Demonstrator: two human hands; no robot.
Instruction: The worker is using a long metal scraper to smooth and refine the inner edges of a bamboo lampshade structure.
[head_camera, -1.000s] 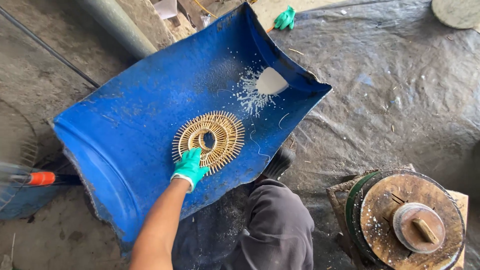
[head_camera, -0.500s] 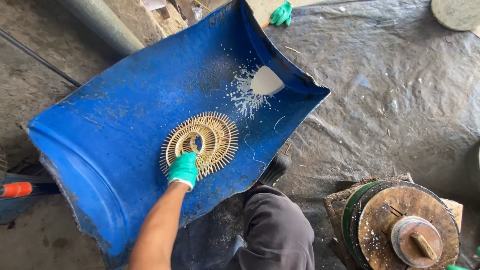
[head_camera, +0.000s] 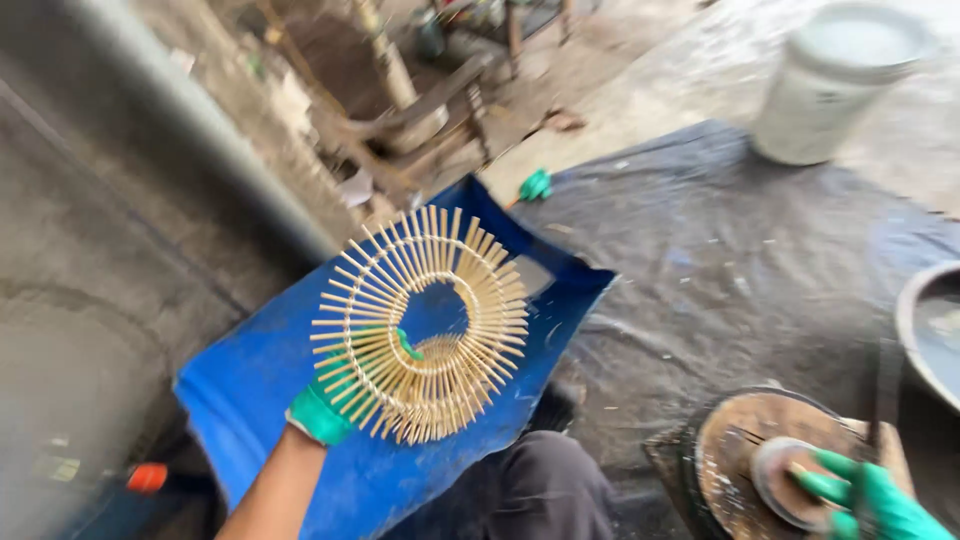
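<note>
From the head camera, the left hand (head_camera: 322, 408), in a green rubbery glove, is clenched on the lower left edge of a round bamboo-stick ring mat (head_camera: 422, 325), pale thin sticks fanned like spokes around an open centre and bound by woven circles, held up tilted above the blue plastic half-drum (head_camera: 250, 385), a curved, scuffed sheet with a jagged cut edge. Right of the half-drum, a dark crinkled tarpaulin (head_camera: 740, 270) covers the ground, dusted with pale specks. Low to the right of the half-drum, the right hand (head_camera: 870, 500), also green-gloved, rests its fingers on a round wooden disc stand (head_camera: 745, 460) with a raised hub; whether it grips anything I cannot tell. Beyond the tarpaulin stands a white plastic bucket (head_camera: 835, 85). Left of the half-drum runs rough grey concrete (head_camera: 90, 260).
</note>
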